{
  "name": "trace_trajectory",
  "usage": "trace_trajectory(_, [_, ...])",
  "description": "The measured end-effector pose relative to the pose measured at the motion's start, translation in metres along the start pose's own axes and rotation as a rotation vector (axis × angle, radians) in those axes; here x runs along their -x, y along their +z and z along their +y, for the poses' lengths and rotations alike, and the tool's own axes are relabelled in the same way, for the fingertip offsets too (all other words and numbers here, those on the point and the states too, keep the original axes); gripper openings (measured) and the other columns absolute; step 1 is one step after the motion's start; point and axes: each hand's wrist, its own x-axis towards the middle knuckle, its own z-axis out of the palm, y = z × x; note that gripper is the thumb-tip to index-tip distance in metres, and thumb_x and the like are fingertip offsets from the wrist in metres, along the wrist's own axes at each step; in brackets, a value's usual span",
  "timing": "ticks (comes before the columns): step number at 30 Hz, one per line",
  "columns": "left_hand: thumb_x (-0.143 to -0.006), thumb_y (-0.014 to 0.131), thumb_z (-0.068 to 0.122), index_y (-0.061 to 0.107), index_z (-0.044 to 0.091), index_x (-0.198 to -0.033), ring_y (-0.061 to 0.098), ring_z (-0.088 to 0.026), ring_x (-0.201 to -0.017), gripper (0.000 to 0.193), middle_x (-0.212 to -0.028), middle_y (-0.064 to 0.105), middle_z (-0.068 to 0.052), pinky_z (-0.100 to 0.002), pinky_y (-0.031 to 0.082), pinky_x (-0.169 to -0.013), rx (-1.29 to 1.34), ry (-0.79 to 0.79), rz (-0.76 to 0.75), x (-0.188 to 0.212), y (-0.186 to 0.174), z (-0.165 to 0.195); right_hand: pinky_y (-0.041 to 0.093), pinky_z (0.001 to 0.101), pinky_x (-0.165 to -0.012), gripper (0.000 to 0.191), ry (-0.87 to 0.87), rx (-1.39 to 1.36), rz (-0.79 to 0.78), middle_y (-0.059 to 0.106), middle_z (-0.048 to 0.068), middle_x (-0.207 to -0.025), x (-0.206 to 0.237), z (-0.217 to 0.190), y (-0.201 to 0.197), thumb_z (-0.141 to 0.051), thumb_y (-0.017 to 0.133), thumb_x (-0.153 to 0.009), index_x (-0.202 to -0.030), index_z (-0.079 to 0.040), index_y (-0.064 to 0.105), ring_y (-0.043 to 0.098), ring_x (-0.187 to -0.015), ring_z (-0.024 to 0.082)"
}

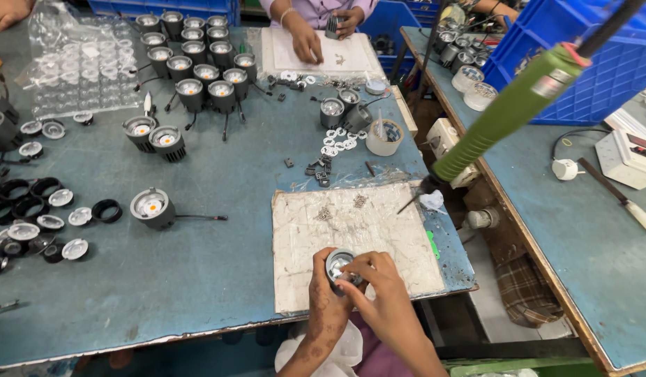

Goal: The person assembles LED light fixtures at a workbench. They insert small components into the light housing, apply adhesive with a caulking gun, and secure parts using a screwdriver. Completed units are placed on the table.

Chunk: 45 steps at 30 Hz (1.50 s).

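Note:
My left hand (325, 299) grips a small round grey spotlight housing (338, 264) over the worn white work mat (302, 237) at the table's near edge. My right hand (380, 287) lies over the housing's right side, its fingertips pinching at the shiny rim. Loose small screws (325, 213) lie on the mat just beyond my hands. A green electric screwdriver (508, 115) hangs from above to the right, its tip near the mat's far right corner.
A finished spotlight (152, 207) with a wire lies left of the mat; several more stand at the back (197, 66). Lenses and black rings (37, 220) cover the left side. A tape roll (384, 137) and white rings sit beyond the mat. Another person's hands (305, 38) work opposite. Blue crate (602, 70) at right.

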Motion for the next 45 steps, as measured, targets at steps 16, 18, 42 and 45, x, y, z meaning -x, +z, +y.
trace_trajectory(16, [-0.065,0.091,0.022,0.048,0.012,-0.122,0.076,-0.023,-0.094,0.073,-0.101,0.075,-0.009,-0.036,0.06,-0.08,-0.126,-0.032,-0.147,-0.019,-0.003,-0.018,0.056,0.0313,-0.087,0.018,0.031,-0.337,-0.321,0.07,0.008,-0.106,-0.024,0.043,-0.035,-0.006,0.063,-0.09,-0.104,-0.003,0.074,0.069,-0.098,0.019])
trace_trajectory(18, [-0.065,0.093,0.025,0.046,0.013,-0.125,0.074,-0.024,-0.095,0.078,-0.101,0.074,-0.009,-0.037,0.059,-0.08,-0.174,-0.052,-0.17,-0.022,-0.001,-0.02,0.056,0.0319,-0.089,0.017,0.018,-0.33,-0.287,0.071,0.008,-0.106,-0.027,0.052,-0.03,-0.005,0.063,-0.09,-0.103,-0.003,0.074,0.07,-0.099,0.019])
trace_trajectory(42, [-0.083,0.078,0.009,0.069,0.009,-0.113,0.074,-0.011,-0.087,0.032,-0.087,0.082,-0.003,-0.03,0.053,-0.091,0.018,0.059,0.021,-0.029,-0.025,0.002,0.053,0.0306,-0.094,0.04,0.242,-0.652,-0.097,0.071,0.006,-0.104,-0.017,0.08,0.028,0.0,0.074,-0.085,-0.123,-0.001,0.062,0.066,-0.099,0.014])
trace_trajectory(45, [-0.083,0.077,0.012,0.066,0.011,-0.118,0.074,-0.011,-0.087,0.037,-0.085,0.081,-0.001,-0.031,0.052,-0.094,0.044,0.047,0.012,-0.024,-0.026,0.003,0.053,0.03,-0.091,0.039,0.248,-0.371,-0.046,0.075,0.005,-0.095,-0.015,0.073,0.022,-0.004,0.076,-0.081,-0.119,-0.005,0.068,0.07,-0.093,0.013])
